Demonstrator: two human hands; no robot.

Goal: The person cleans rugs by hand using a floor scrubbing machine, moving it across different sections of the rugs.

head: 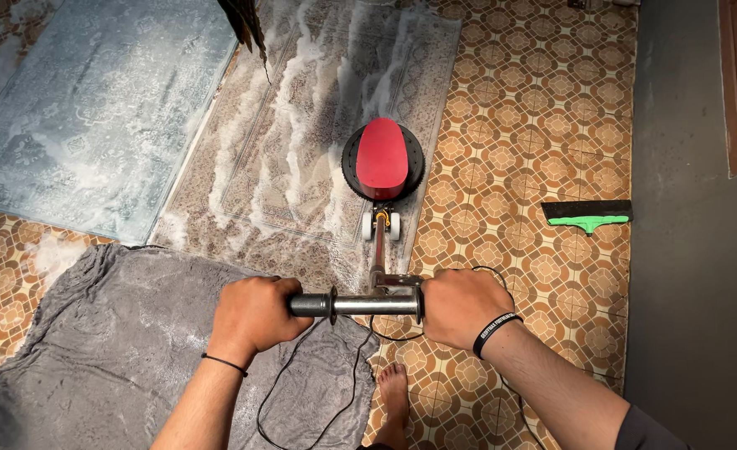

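My left hand (254, 315) is wrapped tight around the left end of the handlebar (356, 304), and my right hand (462, 307) is closed in the same firm grip on its right end, so both hands hold the bar low in the middle of the frame. From the bar a metal pole (379, 250) runs up the picture to the scrubbing machine (382, 160), whose red oval cover sits on a black round base, with two small white wheels just below it. The machine rests on the right edge of the patterned beige rug (302, 150) in the upper middle, which is streaked with white foam. To the upper left lies a pale blue rug (93, 108), also wet and foamy. A grey shaggy rug (127, 350) fills the lower left, under my left forearm. A black cable (302, 392) loops down from the bar across the grey rug. My bare foot (395, 400) stands on the brown and orange tiled floor (535, 125) at the bottom centre. At the right, near a grey strip of floor, a green and black squeegee (589, 215) lies on the tiles, well apart from the machine.
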